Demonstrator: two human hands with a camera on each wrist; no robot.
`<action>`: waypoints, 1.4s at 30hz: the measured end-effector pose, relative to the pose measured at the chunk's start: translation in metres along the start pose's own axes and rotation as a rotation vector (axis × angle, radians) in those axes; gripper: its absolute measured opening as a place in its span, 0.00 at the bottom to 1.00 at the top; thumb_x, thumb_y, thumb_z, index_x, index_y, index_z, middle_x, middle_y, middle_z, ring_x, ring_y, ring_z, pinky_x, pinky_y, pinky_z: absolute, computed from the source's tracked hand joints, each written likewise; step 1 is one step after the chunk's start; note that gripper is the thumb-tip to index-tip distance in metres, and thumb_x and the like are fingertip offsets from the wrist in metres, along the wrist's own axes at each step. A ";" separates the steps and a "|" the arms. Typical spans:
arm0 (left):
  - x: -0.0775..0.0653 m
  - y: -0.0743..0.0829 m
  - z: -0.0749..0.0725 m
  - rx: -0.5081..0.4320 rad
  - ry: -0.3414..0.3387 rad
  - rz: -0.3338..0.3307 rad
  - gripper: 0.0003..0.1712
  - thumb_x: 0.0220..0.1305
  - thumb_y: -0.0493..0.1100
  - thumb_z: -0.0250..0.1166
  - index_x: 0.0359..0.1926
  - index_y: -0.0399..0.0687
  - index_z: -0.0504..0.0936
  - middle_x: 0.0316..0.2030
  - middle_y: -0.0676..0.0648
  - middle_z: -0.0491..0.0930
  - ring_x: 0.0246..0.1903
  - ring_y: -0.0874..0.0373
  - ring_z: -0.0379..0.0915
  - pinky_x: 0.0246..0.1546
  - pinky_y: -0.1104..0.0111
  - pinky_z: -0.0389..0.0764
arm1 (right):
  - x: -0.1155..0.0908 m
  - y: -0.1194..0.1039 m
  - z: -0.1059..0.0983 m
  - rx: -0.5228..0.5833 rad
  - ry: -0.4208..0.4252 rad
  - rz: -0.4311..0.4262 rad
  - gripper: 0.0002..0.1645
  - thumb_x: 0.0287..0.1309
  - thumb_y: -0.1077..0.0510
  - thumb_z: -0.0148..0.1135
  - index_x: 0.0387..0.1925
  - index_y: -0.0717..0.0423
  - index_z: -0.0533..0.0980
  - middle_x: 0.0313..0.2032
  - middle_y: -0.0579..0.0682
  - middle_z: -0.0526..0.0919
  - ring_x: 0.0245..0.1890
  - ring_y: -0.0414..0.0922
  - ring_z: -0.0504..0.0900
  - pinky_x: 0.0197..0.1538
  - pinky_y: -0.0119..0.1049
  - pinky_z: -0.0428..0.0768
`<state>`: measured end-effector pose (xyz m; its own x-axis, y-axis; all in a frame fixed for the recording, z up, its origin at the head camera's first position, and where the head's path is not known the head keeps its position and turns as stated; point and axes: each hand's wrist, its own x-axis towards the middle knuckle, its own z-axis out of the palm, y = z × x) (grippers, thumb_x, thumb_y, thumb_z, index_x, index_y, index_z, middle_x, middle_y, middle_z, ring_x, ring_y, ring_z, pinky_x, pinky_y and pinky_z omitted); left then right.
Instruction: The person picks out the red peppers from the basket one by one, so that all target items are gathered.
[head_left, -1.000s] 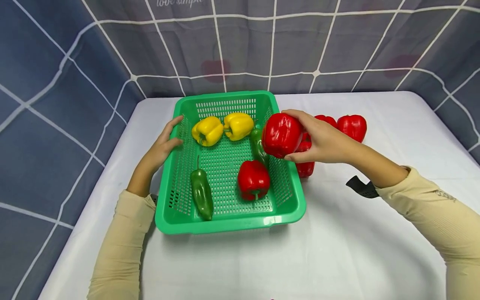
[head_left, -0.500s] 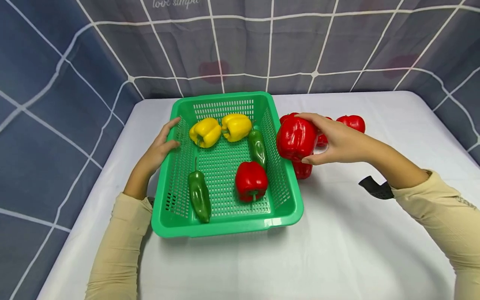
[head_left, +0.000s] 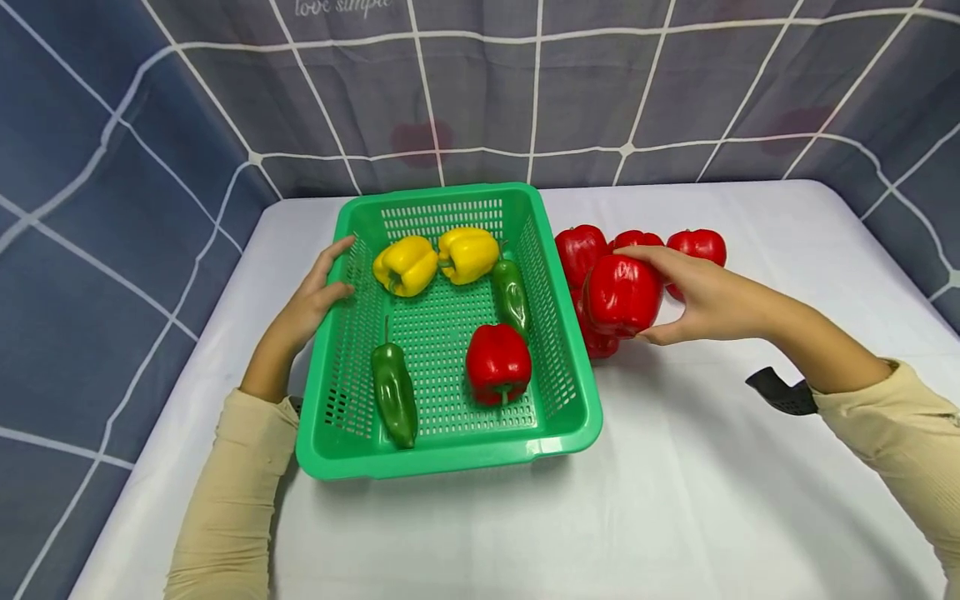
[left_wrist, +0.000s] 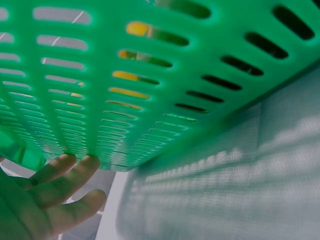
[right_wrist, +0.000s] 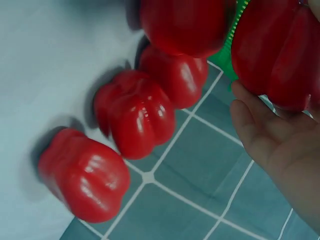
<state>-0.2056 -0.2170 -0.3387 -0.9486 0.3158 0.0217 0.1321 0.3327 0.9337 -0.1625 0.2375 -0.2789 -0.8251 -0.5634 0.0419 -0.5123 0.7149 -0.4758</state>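
Observation:
My right hand (head_left: pixel 701 292) holds a red bell pepper (head_left: pixel 622 296) between thumb and fingers, just right of the green basket (head_left: pixel 450 457). In the right wrist view this held pepper (right_wrist: pixel 280 55) fills the top right corner. My left hand (head_left: pixel 306 302) is at the basket's left rim; in the left wrist view, its fingers (left_wrist: pixel 70 180) are extended against the outside of the slotted wall. Inside the basket lie two yellow bell peppers (head_left: pixel 405 266), two long green peppers (head_left: pixel 394 396) and one red bell pepper (head_left: pixel 498 364).
Several other red bell peppers (head_left: pixel 581 254) sit on the white tabletop (head_left: pixel 712 467) right of the basket, one (head_left: pixel 596 337) partly behind the held pepper. A dark checked curtain (head_left: pixel 480 92) stands along the back and sides of the table.
My right hand has moved right with the red bell pepper, from above the basket's right rim to beside the other red peppers on the table. The left hand stays at the rim.

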 end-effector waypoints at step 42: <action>0.000 -0.002 -0.001 -0.033 -0.014 0.003 0.41 0.57 0.33 0.43 0.71 0.52 0.42 0.69 0.42 0.41 0.57 0.52 0.51 0.46 0.80 0.63 | -0.031 0.054 0.015 0.035 -0.056 0.099 0.52 0.29 0.60 0.77 0.61 0.56 0.63 0.54 0.53 0.68 0.55 0.51 0.66 0.44 0.50 0.78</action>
<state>-0.2062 -0.2188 -0.3403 -0.9439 0.3297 0.0196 0.1252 0.3022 0.9450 -0.1609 0.2869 -0.3193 -0.8563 -0.5135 -0.0556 -0.4193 0.7540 -0.5057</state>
